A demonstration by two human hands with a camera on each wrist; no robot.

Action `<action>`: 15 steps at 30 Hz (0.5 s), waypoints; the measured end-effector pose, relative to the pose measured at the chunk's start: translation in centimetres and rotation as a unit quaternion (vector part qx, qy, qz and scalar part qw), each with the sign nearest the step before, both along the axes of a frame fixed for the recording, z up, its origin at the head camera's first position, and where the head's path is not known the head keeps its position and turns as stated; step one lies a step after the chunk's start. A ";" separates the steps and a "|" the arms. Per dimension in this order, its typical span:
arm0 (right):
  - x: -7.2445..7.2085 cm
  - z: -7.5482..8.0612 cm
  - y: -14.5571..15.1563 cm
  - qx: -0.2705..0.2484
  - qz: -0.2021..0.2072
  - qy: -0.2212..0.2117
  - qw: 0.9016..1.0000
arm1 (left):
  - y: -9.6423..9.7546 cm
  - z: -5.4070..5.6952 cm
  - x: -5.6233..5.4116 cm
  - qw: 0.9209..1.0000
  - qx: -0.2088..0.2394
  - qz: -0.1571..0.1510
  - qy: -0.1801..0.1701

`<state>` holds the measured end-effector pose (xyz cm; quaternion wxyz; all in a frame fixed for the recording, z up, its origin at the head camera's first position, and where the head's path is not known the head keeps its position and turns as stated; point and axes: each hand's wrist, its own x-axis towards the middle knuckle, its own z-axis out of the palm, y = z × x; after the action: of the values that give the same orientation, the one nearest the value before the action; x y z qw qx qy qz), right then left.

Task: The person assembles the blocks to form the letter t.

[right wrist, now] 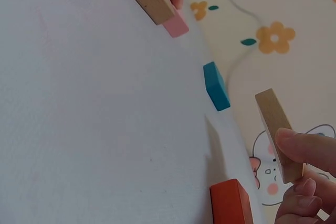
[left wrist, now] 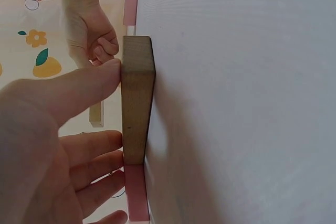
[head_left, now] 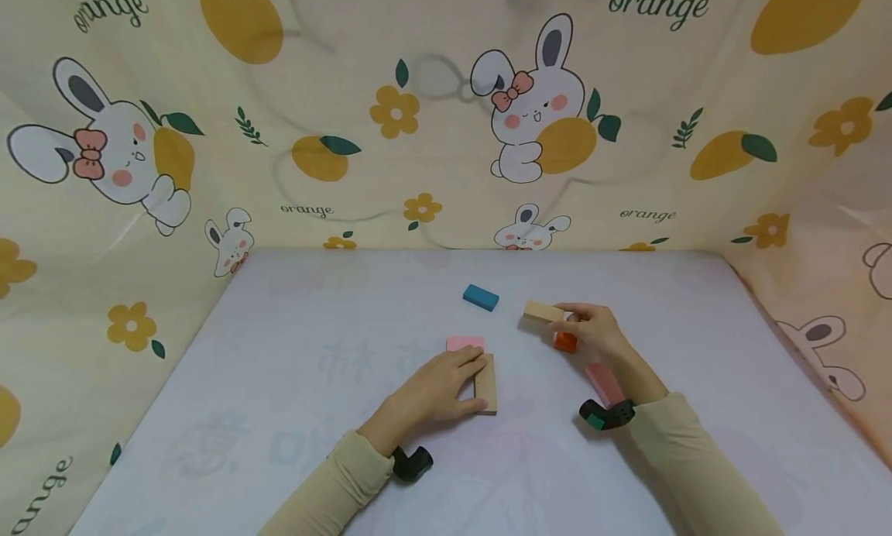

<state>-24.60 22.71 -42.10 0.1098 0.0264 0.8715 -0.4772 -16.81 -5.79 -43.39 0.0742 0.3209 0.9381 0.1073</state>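
Observation:
My right hand [head_left: 588,325] pinches a light wooden block [head_left: 542,312] between thumb and fingers, holding it above the table; the right wrist view shows the raised wooden block [right wrist: 278,135] clearly. An orange-red block [head_left: 565,343] lies just below that hand. Fingers fairly straight, my left hand [head_left: 433,385] touches a second wooden block [head_left: 486,389] lying lengthwise. Its thumb [left wrist: 107,80] rests near one end of this block, and its other fingers reach toward a pink block [head_left: 464,341] that touches the far end. The pink block is partly covered by the hand in the head view.
A blue block [head_left: 481,297] lies farther back on the white table [head_left: 293,327]. Beside the right wrist is a darker pink block [head_left: 605,384], partly hidden by the wrist camera [head_left: 608,415]. A printed cloth [head_left: 446,156] rises behind the table's back edge.

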 end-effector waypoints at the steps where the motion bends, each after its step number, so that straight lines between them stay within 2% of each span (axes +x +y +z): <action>1: 0.0 0.0 0.0 -0.001 0.003 0.003 1.000 | 0.0 0.0 0.0 1.000 0.000 -0.001 0.003; 15: 0.6 -0.2 -0.6 -0.021 0.016 -0.008 1.000 | -0.1 -0.1 0.0 1.000 0.004 -0.004 0.008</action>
<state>-23.98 22.09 -42.27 0.1245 0.0141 0.8609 -0.4932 -16.86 -5.88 -43.53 0.0659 0.3260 0.9368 0.1084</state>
